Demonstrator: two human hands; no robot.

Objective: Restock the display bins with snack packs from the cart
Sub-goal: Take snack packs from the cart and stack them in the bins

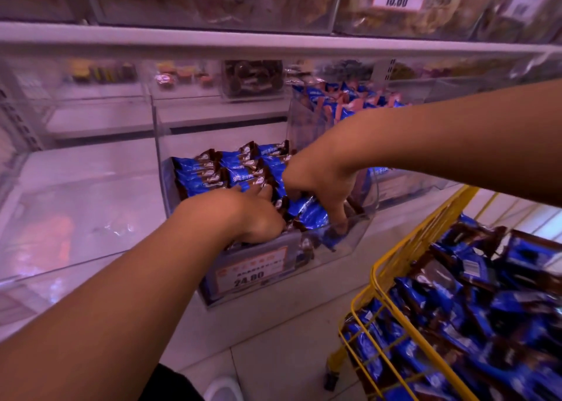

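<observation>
1. Both forearms reach from the bottom of the view into the clear display bin (pixel 349 242) on the lowest shelf level, near the floor. It carries a price card (pixel 252 268) on its front wall.

2. Beside it on the right, the yellow wire cart (pixel 392 260) is piled with blue-and-brown snack packs (pixel 474 306), so plenty remains to move, and I'd judge the restock only partly done.

3. Rows of the same packs (pixel 213 172) stand on edge at the back of the bin. Keeping that direction as the front fills would leave a neat face.

4. Her or his left hand (pixel 243 215) lies flat on the packs, fingers fairly straight, pressing the rear rows back. Holding that pressure steady should stop them toppling forward.

5. At the bin's front right corner the right hand (pixel 319 187) points down, fingers curled about a blue pack (pixel 310 213) that it is tucking in. How firmly it grasps I cannot tell for sure.

6. Sliding that pack down upright, snug against its neighbours, without crushing the wrapper, looks like the careful way.
</observation>
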